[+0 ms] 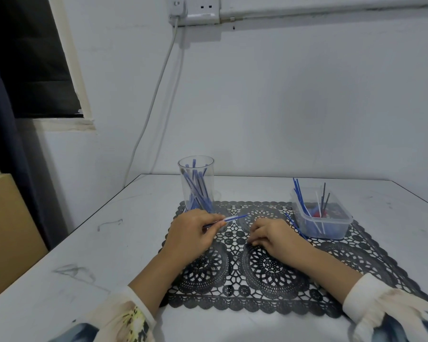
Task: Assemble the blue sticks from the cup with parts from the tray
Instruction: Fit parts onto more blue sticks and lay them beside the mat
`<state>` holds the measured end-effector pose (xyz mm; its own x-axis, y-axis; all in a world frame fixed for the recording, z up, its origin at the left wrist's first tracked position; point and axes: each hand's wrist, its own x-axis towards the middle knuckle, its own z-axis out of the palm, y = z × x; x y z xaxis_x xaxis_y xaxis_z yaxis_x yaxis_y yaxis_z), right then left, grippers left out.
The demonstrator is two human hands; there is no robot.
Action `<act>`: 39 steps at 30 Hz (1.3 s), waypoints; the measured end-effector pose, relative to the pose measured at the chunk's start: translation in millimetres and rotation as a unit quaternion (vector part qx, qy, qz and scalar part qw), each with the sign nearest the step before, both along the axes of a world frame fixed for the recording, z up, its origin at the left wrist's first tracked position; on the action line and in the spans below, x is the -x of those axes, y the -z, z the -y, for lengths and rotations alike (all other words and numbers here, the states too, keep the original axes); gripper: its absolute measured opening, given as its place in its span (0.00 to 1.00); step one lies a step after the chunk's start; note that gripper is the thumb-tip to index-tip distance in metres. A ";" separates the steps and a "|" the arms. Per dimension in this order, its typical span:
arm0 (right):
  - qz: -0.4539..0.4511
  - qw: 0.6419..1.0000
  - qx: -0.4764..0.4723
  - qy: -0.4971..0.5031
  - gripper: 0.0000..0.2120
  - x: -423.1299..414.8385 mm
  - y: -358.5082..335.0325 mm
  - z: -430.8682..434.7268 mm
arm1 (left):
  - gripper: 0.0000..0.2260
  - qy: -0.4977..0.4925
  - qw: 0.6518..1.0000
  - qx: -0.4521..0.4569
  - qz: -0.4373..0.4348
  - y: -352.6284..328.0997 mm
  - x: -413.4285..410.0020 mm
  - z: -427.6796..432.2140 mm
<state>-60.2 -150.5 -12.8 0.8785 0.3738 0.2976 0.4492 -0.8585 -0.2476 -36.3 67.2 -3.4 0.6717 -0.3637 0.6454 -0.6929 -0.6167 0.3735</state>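
A clear plastic cup [197,183] stands at the mat's far left corner with several blue sticks leaning inside. My left hand [193,230] rests just in front of it, fingers closed on one blue stick [234,217] whose tip points right. My right hand [272,234] lies on the mat with its fingers curled down; whether it holds anything is hidden. A clear tray [325,224] at the mat's far right holds thin blue, white and dark rods and some red and blue small parts. One blue rod [294,224] lies between the tray and my right hand.
A black lace placemat [269,272] covers the middle of the white table [84,243]. A white cable [156,95] hangs from a wall socket behind the cup. A cardboard box [8,230] stands left of the table.
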 end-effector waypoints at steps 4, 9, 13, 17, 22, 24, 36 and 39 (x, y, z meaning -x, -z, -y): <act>-0.002 1.000 -0.014 0.002 0.12 2.1 -1.1 -1.2 | 0.09 -0.003 1.000 -0.006 -0.003 -0.4 0.1 0.3; 0.037 0.996 -0.082 0.019 0.12 7.2 -3.5 -2.6 | 0.09 -0.003 1.000 -0.009 -0.005 -0.1 0.1 0.5; 0.139 0.979 -0.141 0.048 0.12 7.0 -3.7 -2.4 | 0.09 0.004 1.000 -0.024 0.012 0.8 -0.2 0.8; 0.204 0.970 -0.128 0.014 0.16 10.7 -3.9 -6.3 | 0.09 0.009 0.998 -0.042 0.054 1.3 1.5 3.4; 0.218 0.970 -0.099 -0.048 0.17 14.9 -1.4 -13.4 | 0.08 0.007 0.994 -0.064 0.093 1.2 2.5 6.9; 0.216 0.970 -0.090 -0.063 0.18 15.1 -0.3 -14.3 | 0.08 0.004 0.993 -0.062 0.098 0.7 2.9 7.2; 0.268 0.963 0.025 -0.023 0.15 5.4 -10.4 0.4 | 0.10 -0.015 0.996 -0.055 0.075 0.5 -0.1 3.1; 0.283 0.955 0.085 -0.022 0.11 4.5 -17.3 5.4 | 0.10 -0.009 0.996 -0.048 0.069 0.5 -0.1 3.4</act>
